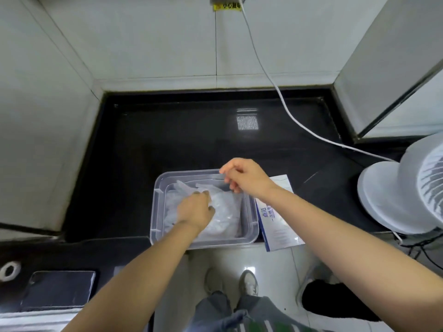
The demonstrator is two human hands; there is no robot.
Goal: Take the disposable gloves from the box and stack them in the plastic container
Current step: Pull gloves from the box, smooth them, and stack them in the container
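— What are the fingers doing?

— The left hand (195, 209) is down inside the plastic container (158, 207), knuckles up. Its fingers are curled and their tips are bunched into the gloves (227, 212) heaped on the container's floor. It grips the film there.

— And the other?

— The right hand (247, 179) hangs over the container's far right corner. Thumb and forefinger are closed tip to tip, and the other fingers curl loosely below them. A pale strip of glove runs from the heap up to that pinch, so the hand seems to hold a glove's edge. The film is so clear that the exact contact is hard to make out.

— Where is the box?

— The box (278, 236), white with blue print, lies flat just beside the container's right wall. I cannot tell whether the two touch. The right forearm crosses the box and hides part of it.

— Anything else hidden?

— The left wrist covers the near part of the heap, so the gloves cannot be counted. The container sits at the near edge of a black counter (167, 140). Well to its right stands a white fan (383, 195), cut off by the frame. A white cable (285, 109) runs across the counter beyond the container toward the fan. To the container's left and nearer the person lies a dark flat slab (60, 289), too dim to identify.
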